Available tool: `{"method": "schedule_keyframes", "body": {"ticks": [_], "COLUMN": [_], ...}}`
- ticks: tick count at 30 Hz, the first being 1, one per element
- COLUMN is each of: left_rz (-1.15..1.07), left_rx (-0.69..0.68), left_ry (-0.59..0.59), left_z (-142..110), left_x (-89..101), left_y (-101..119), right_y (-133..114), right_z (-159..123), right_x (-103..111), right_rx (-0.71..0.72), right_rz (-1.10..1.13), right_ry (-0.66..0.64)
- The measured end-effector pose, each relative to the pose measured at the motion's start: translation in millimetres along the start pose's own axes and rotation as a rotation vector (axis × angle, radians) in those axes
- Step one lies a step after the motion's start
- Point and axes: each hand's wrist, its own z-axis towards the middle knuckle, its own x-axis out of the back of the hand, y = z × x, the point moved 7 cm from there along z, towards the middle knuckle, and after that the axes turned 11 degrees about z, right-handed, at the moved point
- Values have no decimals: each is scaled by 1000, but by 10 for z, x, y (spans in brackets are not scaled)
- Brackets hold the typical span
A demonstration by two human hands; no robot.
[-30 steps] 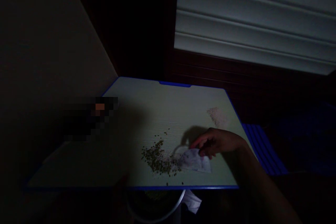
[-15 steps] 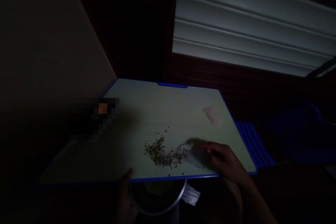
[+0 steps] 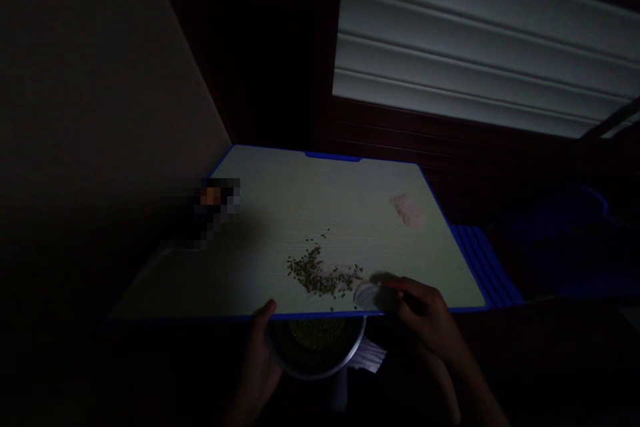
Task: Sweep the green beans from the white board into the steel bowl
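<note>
Plainly, dark grains (image 3: 316,272) mixed with pale ones lie at six o'clock on the table (image 3: 300,213), a pale heap (image 3: 407,210) nearer two. At four, the right hand (image 3: 424,308) pinches a pale flat sheet (image 3: 370,295) — just beside the dark grains. The left hand (image 3: 260,355), at seven, has its thumb on the edge beside a bowl (image 3: 351,355) — its grip I cannot tell.

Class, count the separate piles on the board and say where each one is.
2. A mixed pile of dark and pale bits lies by the near edge of the board; a pale pile lies farther back, toward the right edge. The dim left side might hide more.
</note>
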Motion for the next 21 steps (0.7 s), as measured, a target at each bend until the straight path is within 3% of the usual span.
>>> {"method": "schedule_keyframes", "body": {"ticks": [5,14,21], "left_rz": [21,57,65], "left_rx": [-42,-21,-24], "left_ry": [-9,-38,-18], "left_z": [93,217,258], "left_x": [53,124,149], "left_y": [-10,-50,-68], "right_y": [-76,-177,-199], "right_z": [17,201,279], "right_x": [-59,-116,-194], "right_rx": [48,125,176], "right_rz": [5,-8,-46], "right_ry": [-32,50,1]}}
